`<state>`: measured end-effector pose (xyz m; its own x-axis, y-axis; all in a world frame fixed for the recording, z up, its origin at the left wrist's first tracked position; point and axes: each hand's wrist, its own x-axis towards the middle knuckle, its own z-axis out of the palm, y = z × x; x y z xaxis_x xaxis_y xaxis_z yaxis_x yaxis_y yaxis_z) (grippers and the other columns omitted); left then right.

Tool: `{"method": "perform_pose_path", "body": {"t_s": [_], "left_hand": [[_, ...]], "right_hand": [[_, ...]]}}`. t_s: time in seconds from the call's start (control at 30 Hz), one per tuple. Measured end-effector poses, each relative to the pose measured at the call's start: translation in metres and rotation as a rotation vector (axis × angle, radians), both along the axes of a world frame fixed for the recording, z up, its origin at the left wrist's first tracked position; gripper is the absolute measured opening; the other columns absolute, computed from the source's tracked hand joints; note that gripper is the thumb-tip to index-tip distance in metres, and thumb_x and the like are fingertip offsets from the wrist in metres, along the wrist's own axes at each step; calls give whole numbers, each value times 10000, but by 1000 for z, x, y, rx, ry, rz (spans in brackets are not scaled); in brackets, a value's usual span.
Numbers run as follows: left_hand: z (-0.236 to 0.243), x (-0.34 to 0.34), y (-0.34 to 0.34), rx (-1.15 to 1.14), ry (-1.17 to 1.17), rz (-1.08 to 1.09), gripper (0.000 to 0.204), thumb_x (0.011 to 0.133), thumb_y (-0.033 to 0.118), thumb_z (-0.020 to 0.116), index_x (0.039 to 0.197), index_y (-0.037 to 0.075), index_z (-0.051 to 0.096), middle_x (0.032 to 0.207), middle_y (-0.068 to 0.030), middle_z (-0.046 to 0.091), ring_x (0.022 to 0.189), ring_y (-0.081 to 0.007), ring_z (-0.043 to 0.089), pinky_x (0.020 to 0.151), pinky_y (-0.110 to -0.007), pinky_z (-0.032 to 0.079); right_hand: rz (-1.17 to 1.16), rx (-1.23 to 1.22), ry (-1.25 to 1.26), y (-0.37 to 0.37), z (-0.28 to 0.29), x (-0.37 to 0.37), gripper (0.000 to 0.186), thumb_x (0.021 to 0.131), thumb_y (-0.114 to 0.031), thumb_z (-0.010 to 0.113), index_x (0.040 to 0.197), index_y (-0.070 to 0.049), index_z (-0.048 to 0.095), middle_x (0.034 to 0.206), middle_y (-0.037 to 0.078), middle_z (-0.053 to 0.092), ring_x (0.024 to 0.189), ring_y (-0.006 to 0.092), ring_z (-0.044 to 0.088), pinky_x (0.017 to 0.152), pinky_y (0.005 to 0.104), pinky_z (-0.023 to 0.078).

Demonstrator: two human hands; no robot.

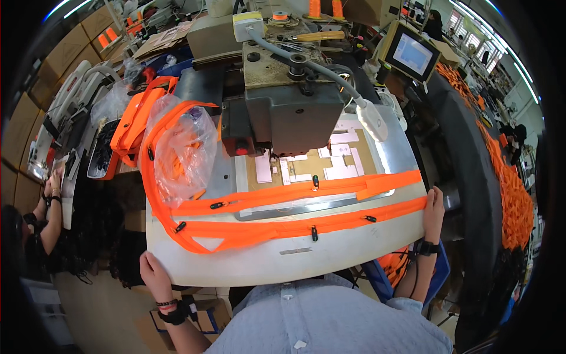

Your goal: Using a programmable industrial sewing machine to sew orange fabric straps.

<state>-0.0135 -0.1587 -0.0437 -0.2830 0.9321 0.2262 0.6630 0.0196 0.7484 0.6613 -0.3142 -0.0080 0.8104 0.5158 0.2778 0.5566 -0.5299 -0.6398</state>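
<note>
Long orange zipper tapes (253, 231) with several black sliders lie across the pale worktable (236, 268) of a sewing machine (289, 112). They loop up at the left and end at the right side. My left hand (154, 275) grips the table's front left corner, its fingers partly hidden. At the right edge my right hand (434, 215) curls around the table rim, close to the lower tape's end but apparently not holding it. Under the machine head sits a template plate (324, 160) with pale pink strips. A clear plastic bag (183, 153) with orange pieces rests inside the loop.
A lit screen (413, 54) stands at the back right. Beyond the left side are an orange-edged tray (103, 156) of black parts and another person's hands (54, 183). A blue bin (383, 277) with orange material is below right. Orange pieces (513, 200) heap at far right.
</note>
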Motion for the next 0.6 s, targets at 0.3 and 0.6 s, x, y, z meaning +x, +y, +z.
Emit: {"method": "perform_pose_path", "body": {"t_s": [0.3, 0.6], "left_hand": [[233, 64, -37, -88, -333, -877, 457, 1047, 285, 394, 1373, -24, 479, 1354, -205, 547, 1269, -320, 516, 1064, -421, 401], [273, 99, -16, 366, -788, -1292, 272, 970, 160, 491, 1117, -40, 602, 1137, -188, 659, 905, -242, 665, 787, -366, 520]], "right_hand": [[263, 166, 281, -19, 84, 22, 470, 1056, -326, 426, 1401, -10, 466, 1386, 139, 529, 1232, 210, 532, 992, 337, 424], [1342, 1225, 896, 81, 201, 38, 526, 1024, -378, 459, 1367, 21, 446, 1374, 146, 511, 1162, 260, 506, 929, 377, 402]]}}
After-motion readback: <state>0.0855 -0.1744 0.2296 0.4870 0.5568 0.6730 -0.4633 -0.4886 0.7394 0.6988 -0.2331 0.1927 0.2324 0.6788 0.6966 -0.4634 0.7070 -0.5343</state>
